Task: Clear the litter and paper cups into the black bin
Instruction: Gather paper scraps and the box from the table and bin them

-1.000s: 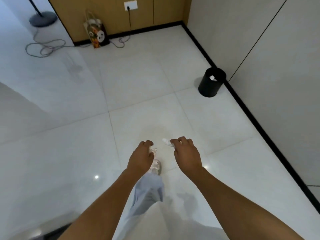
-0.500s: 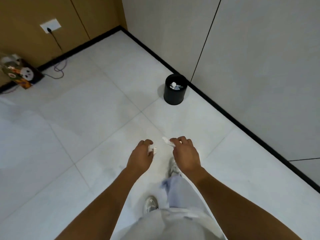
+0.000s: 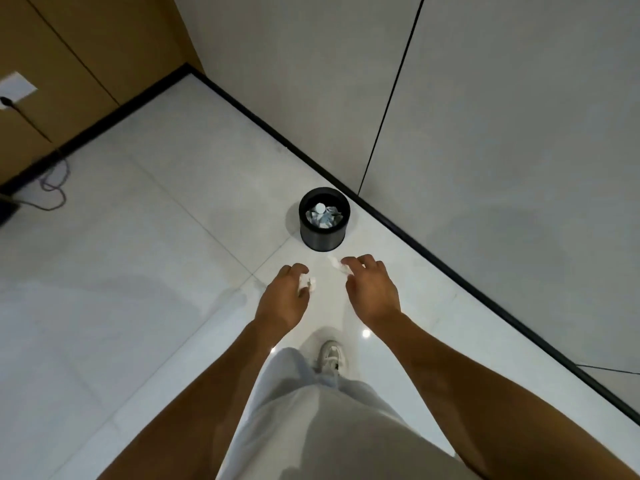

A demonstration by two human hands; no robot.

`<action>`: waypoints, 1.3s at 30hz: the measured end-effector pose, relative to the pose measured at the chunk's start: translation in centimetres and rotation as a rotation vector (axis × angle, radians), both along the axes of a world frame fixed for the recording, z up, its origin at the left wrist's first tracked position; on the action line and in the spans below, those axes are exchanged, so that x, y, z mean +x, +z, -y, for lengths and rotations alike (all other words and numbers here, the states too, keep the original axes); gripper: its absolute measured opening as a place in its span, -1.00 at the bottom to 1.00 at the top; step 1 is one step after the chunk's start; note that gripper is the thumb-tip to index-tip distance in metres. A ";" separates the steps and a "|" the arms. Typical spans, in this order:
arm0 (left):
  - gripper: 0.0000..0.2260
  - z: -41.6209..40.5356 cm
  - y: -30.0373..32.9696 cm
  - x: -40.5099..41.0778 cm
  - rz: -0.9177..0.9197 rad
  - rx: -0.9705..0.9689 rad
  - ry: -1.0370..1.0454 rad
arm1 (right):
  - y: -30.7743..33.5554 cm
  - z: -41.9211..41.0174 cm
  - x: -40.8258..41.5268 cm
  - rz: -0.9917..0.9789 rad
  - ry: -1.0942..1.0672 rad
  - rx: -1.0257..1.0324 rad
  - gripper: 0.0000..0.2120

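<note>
Tiled floor: black bin just beyond hands, litter pinched.

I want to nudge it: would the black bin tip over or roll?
Probably hard to tip: the black bin looks squat and stands flat on the floor. Likely light, holding only crumpled litter. Tipped over, its round wall might roll.

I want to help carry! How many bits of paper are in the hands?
2: one white scrap in the left hand, one pinched in the right hand. Curled fingers may hide more.
</note>
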State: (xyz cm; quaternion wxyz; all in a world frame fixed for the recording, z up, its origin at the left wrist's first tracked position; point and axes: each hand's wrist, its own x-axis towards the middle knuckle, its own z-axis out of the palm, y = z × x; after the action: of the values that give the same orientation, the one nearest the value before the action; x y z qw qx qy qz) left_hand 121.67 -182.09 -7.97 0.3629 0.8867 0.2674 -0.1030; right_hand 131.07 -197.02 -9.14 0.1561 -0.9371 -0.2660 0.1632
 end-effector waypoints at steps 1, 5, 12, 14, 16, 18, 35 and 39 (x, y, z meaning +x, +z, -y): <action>-0.69 -1.0 -0.3 1.5 -0.009 0.005 -0.003 | -0.3 -0.9 1.7 -0.008 0.001 -0.010 -0.62; -0.69 -5.2 -2.4 7.4 -0.075 -0.010 0.002 | -2.5 -4.8 8.4 -0.044 -0.001 -0.038 -0.60; -0.70 -13.1 -5.4 17.4 -0.170 -0.033 -0.004 | -6.2 -11.8 18.2 -0.162 -0.071 -0.085 -0.63; -0.71 -15.0 -6.2 20.1 -0.157 -0.035 -0.017 | -7.3 -13.6 20.7 -0.175 -0.064 -0.074 -0.63; -0.72 -16.9 -7.6 22.8 -0.158 -0.040 -0.038 | -8.9 -15.5 23.3 -0.199 -0.085 -0.074 -0.64; -0.72 -18.4 -9.5 25.3 -0.172 -0.030 -0.069 | -11.2 -17.1 25.8 -0.247 -0.132 -0.079 -0.65; -0.71 -19.8 -39.1 35.7 -0.249 0.005 -0.114 | -43.5 -22.6 35.4 -0.516 -0.091 -0.285 -0.50; -0.57 -18.4 -42.6 38.5 -0.369 -0.025 -0.197 | -43.5 -20.0 36.0 -0.488 -0.107 -0.234 -0.56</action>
State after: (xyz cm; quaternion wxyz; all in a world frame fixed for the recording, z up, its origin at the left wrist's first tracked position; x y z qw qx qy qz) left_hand 160.14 -163.64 -50.52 0.3072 0.8700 0.2400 -0.3019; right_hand 167.09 -177.01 -52.66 0.1148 -0.8943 -0.1501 0.4055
